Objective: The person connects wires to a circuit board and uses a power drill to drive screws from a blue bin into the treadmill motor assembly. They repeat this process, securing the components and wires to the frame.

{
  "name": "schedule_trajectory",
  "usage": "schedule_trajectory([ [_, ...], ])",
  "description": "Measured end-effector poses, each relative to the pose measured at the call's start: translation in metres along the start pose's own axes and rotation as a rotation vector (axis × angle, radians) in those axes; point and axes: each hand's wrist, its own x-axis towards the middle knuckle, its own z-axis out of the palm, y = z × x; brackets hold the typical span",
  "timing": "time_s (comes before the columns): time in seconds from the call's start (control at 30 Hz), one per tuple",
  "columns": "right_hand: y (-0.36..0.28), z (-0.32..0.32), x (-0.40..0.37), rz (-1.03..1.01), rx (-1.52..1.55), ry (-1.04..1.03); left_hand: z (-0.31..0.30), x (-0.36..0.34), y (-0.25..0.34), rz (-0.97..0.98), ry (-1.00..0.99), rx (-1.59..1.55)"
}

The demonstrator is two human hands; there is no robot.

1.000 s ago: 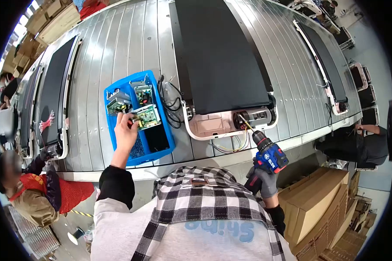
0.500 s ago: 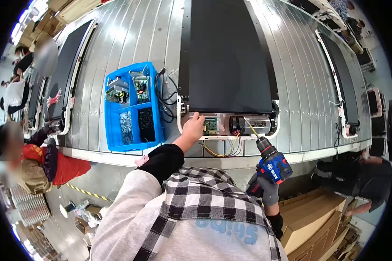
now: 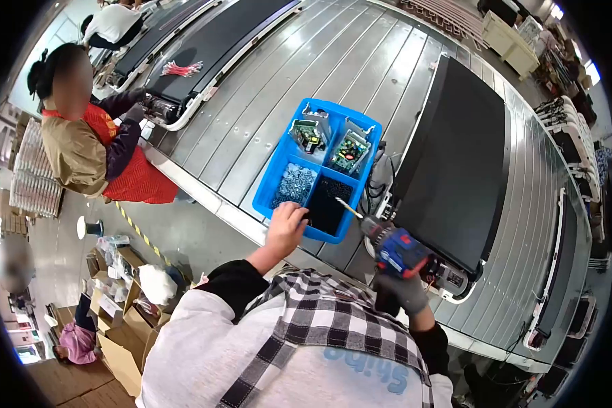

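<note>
My bare left hand (image 3: 285, 229) is at the near edge of a blue divided bin (image 3: 262, 190), its fingers bent and a little apart. The fingertips reach over the wall beside the small silver screws (image 3: 296, 184); nothing shows in them. My gloved right hand (image 3: 406, 291) grips a blue-and-black cordless drill (image 3: 400, 253). Its long bit points up and left, over the compartment of black screws (image 3: 329, 202). Circuit boards (image 3: 350, 151) stand in the bin's far compartments. Right of the drill lies a treadmill-like frame with a black belt (image 3: 449, 170), its motor (image 3: 449, 277) partly behind the drill.
Black cables (image 3: 377, 183) lie between bin and frame. Another belt frame (image 3: 551, 265) is farther right, and more stand at upper left. A person in a red apron (image 3: 139, 180) works at the left table edge. Open cardboard boxes (image 3: 126, 340) stand on the floor behind.
My view has turned left. My left hand has moved from the circuit board on the frame to the blue bin. The drill has come over beside the bin, still in my right hand.
</note>
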Motion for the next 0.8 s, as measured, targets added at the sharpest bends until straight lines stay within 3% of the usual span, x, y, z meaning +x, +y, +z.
schedule_trajectory([
  [0.07,-0.018,0.041,0.052,0.067,-0.174,-0.134,-0.006,-0.016,-0.054,0.022,-0.041,0.106],
  [0.1,-0.012,0.060,0.076,0.064,-0.070,-0.159,-0.010,-0.020,-0.071,0.051,-0.112,0.149],
  [0.13,-0.006,0.079,0.100,0.063,0.035,-0.184,-0.009,-0.020,-0.078,0.093,-0.100,0.162],
  [0.17,-0.015,0.096,0.120,0.221,-0.116,-0.213,-0.014,-0.017,-0.076,0.079,-0.082,0.163],
  [0.2,0.022,0.102,0.149,0.264,-0.285,-0.194,-0.013,-0.015,-0.074,0.047,-0.086,0.196],
  [0.27,0.013,0.122,0.175,0.317,-0.223,-0.197,-0.015,-0.011,-0.078,0.043,-0.112,0.154],
  [0.37,-0.017,0.130,0.178,0.479,-0.124,-0.250,-0.013,0.000,-0.091,-0.013,-0.295,0.106],
  [0.43,-0.030,0.127,0.175,0.500,-0.124,-0.220,-0.007,0.016,-0.092,-0.202,-0.381,0.062],
  [0.5,-0.041,0.120,0.172,0.513,-0.120,-0.230,-0.001,0.035,-0.096,-0.210,-0.329,0.002],
  [0.63,-0.055,0.103,0.163,0.520,-0.039,-0.227,0.043,0.049,-0.135,-0.174,-0.657,-0.129],
  [0.8,-0.066,0.090,0.151,0.506,-0.012,-0.227,0.045,0.048,-0.139,-0.197,-0.640,-0.155],
])
